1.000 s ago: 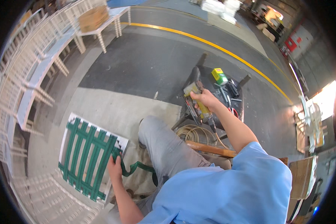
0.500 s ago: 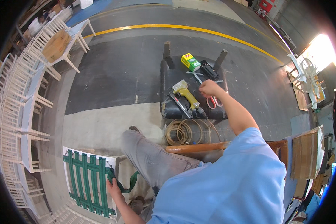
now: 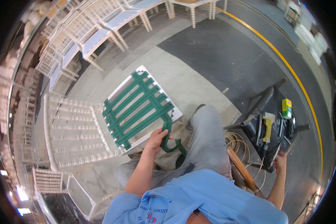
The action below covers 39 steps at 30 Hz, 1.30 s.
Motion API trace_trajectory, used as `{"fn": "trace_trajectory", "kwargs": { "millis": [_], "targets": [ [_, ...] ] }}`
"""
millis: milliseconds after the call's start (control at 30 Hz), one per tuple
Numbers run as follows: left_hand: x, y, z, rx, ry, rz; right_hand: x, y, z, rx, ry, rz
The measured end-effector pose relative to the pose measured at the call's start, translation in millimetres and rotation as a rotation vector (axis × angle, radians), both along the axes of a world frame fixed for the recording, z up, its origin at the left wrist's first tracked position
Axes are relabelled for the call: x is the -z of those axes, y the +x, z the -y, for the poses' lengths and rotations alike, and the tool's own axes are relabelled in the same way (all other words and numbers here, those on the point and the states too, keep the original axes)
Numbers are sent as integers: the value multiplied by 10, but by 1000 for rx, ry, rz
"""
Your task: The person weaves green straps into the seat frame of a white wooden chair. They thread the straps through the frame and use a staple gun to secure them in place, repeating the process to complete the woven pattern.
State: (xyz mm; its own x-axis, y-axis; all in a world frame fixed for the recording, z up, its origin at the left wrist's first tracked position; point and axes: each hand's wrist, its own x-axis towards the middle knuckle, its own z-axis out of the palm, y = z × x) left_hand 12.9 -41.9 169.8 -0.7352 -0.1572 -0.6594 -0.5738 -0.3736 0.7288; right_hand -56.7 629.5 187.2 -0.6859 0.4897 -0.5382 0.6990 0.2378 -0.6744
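Pale floor (image 3: 198,89) is stretching ahead of the nearer left hand (image 3: 157,140), which is gripping a strap (image 3: 167,126), webbing (image 3: 152,98) lying ahead-left, the right hand's (image 3: 280,162) grip being unclear.

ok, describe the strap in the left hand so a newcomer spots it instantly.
Find the white chair left of the person's grey-trousered knee. Beside it, the left hand holds the loose green strap. Unlike the flat straps lying across the chair, it hangs off the edge, curving toward the knee.

Right fingers (image 3: 277,161) blurred, grip unclear; white chair (image 3: 192,5) cut off by upper edge.
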Motion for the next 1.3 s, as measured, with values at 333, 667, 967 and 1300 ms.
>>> {"fn": "trace_trajectory", "kwargs": {
  "millis": [333,667,967,1300],
  "targets": [
    [-201,-222,324,-271,275,-201,-754,-816,2321,-970,115,-686],
    [-405,-296,451,-175,146,-185,-548,-1580,4742,-2159,620,-796],
    [-392,-161,426,-202,153,-154,-48,-1626,5245,-2408,616,-945],
    [54,535,467,-536,272,-29,-438,-1699,4444,-1627,333,-914]
  ]
}}
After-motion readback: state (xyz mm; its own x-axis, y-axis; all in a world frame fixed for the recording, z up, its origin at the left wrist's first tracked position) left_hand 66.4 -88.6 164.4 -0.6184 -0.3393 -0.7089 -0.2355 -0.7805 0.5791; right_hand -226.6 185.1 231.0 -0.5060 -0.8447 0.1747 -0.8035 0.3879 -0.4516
